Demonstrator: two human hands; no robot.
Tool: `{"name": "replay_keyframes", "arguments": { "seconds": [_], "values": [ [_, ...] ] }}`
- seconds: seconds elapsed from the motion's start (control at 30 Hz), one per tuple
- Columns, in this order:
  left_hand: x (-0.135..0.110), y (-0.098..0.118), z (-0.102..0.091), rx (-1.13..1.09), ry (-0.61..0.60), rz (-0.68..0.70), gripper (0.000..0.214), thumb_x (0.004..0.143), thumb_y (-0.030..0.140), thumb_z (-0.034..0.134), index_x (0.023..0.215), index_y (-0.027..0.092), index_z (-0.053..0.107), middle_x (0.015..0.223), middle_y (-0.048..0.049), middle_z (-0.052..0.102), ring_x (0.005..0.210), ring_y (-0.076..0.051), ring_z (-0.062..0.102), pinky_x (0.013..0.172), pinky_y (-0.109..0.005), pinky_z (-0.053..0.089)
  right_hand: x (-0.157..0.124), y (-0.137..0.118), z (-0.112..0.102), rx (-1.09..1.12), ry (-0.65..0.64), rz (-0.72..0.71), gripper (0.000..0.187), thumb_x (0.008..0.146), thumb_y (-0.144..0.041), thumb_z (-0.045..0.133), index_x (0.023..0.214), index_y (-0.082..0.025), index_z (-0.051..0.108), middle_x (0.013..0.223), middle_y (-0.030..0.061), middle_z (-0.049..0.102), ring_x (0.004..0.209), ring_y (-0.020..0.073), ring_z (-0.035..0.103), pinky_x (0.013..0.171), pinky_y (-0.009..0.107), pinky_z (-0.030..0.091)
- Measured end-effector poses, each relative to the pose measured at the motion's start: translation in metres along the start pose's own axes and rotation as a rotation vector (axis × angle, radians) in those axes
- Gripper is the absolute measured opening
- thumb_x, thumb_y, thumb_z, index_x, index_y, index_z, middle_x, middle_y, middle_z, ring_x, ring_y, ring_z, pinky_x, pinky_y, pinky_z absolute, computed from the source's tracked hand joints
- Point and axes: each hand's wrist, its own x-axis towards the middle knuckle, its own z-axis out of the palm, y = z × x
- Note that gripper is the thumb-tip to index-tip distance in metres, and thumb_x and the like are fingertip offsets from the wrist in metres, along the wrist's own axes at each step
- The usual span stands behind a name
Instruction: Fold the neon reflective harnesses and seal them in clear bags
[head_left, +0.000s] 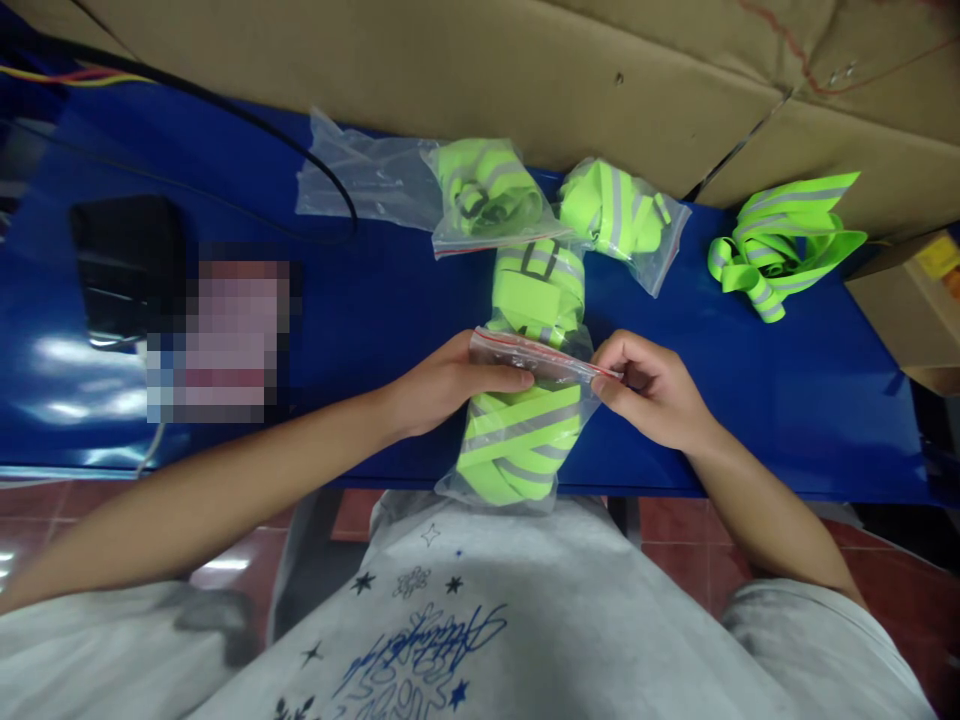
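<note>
Held zip-lock bag (517, 492): clear, crinkled plastic, packed with a folded fluorescent yellow-green strap (525, 430) banded in grey; it lies at the front middle of the table (375, 320).
Seal strip (559, 352): thin and red-lined, running between the two hands.
Bagged bundles: one (536, 290) with a dark buckle lies just behind the held bag; beyond it sit a rounded left bundle (491, 180) and a right bundle (611, 205), both in clear plastic.
Flat plastic bag (375, 175): wrinkled and transparent, beside the left bundle.
Loose strap (795, 235): looped webbing near the small cardboard box (900, 320).
Table surface: smooth, glossy blue, bounded behind by brown cardboard (480, 60).
Room at the sides: blue surface shows between the pixelated item (232, 340) and the left forearm's bundles, and again right of the right hand.
Front edge: the held bag's lower end reaches across it in this view.
Left hand (457, 385): grip closed on the bag's mouth, thumb flat along the near face.
Right hand (649, 385): thumb and forefinger pinched at the seal's right end, other fingers curled.
</note>
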Motion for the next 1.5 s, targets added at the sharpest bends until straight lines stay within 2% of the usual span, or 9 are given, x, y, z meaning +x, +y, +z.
{"name": "replay_keyframes", "arguments": {
  "seconds": [0.13, 0.33, 0.5, 0.7, 0.87, 1.07, 1.2, 1.5],
  "values": [
    [0.000, -0.001, 0.000, 0.053, 0.003, -0.016, 0.036, 0.078, 0.028, 0.083, 0.112, 0.018, 0.080, 0.112, -0.0055, 0.080, 0.100, -0.019, 0.073, 0.089, -0.027, 0.052, 0.000, -0.001, 0.001, 0.019, -0.031, 0.031, 0.011, 0.095, -0.025, 0.067, 0.088, -0.020, 0.061, 0.073, -0.0041, 0.055, 0.060, 0.0067, 0.047, 0.053, 0.020, 0.036],
    [0.002, -0.002, -0.001, 0.082, -0.034, -0.011, 0.038, 0.079, 0.030, 0.082, 0.114, 0.016, 0.079, 0.119, -0.0082, 0.078, 0.110, -0.022, 0.071, 0.097, -0.030, 0.051, -0.001, 0.001, 0.000, 0.040, -0.031, 0.004, 0.011, 0.094, -0.024, 0.070, 0.087, -0.020, 0.061, 0.077, -0.0023, 0.057, 0.066, 0.0082, 0.050, 0.059, 0.021, 0.040],
    [0.002, -0.003, -0.003, 0.082, -0.066, 0.031, 0.034, 0.081, 0.028, 0.081, 0.114, 0.019, 0.079, 0.118, -0.0059, 0.078, 0.109, -0.020, 0.072, 0.093, -0.028, 0.052, -0.001, 0.000, 0.002, 0.014, -0.049, 0.039, 0.009, 0.094, -0.025, 0.067, 0.090, -0.019, 0.062, 0.075, -0.0028, 0.057, 0.064, 0.0078, 0.049, 0.055, 0.020, 0.037],
    [0.003, -0.005, -0.001, 0.085, -0.137, 0.056, 0.033, 0.084, 0.027, 0.079, 0.116, 0.019, 0.078, 0.120, -0.0058, 0.078, 0.110, -0.019, 0.071, 0.095, -0.027, 0.051, 0.000, -0.001, 0.004, -0.016, -0.050, 0.035, 0.008, 0.093, -0.021, 0.066, 0.087, -0.019, 0.061, 0.074, -0.0030, 0.058, 0.063, 0.0073, 0.050, 0.057, 0.020, 0.040],
    [0.003, -0.005, -0.001, 0.109, -0.120, 0.038, 0.040, 0.083, 0.029, 0.080, 0.120, 0.016, 0.076, 0.121, -0.0086, 0.077, 0.109, -0.021, 0.070, 0.091, -0.029, 0.053, 0.000, -0.004, 0.003, -0.036, -0.052, 0.040, 0.005, 0.091, -0.019, 0.065, 0.087, -0.018, 0.062, 0.073, -0.0028, 0.059, 0.062, 0.0071, 0.051, 0.057, 0.019, 0.041],
    [0.004, -0.006, 0.001, 0.106, -0.151, -0.014, 0.052, 0.077, 0.029, 0.086, 0.125, 0.015, 0.070, 0.123, -0.0093, 0.075, 0.113, -0.022, 0.070, 0.103, -0.035, 0.052, 0.001, -0.008, 0.007, -0.061, -0.035, 0.019, 0.005, 0.089, -0.019, 0.066, 0.085, -0.017, 0.063, 0.069, -0.0041, 0.058, 0.058, 0.0058, 0.049, 0.053, 0.018, 0.039],
    [0.003, -0.008, 0.001, 0.114, -0.150, -0.026, 0.057, 0.077, 0.030, 0.087, 0.128, 0.016, 0.068, 0.125, -0.0102, 0.074, 0.114, -0.024, 0.070, 0.103, -0.037, 0.052, 0.002, -0.008, 0.008, -0.093, -0.043, -0.008, 0.006, 0.087, -0.016, 0.065, 0.083, -0.017, 0.062, 0.067, -0.0051, 0.057, 0.057, 0.0050, 0.048, 0.052, 0.017, 0.039],
    [0.002, -0.011, 0.000, 0.112, -0.234, -0.022, 0.077, 0.074, 0.028, 0.088, 0.144, 0.020, 0.058, 0.136, -0.0115, 0.069, 0.119, -0.024, 0.068, 0.105, -0.037, 0.053, 0.001, -0.011, 0.007, -0.069, -0.104, 0.001, 0.005, 0.090, -0.020, 0.068, 0.087, -0.016, 0.065, 0.070, -0.0034, 0.061, 0.058, 0.0059, 0.052, 0.054, 0.018, 0.042]
  ]
}}
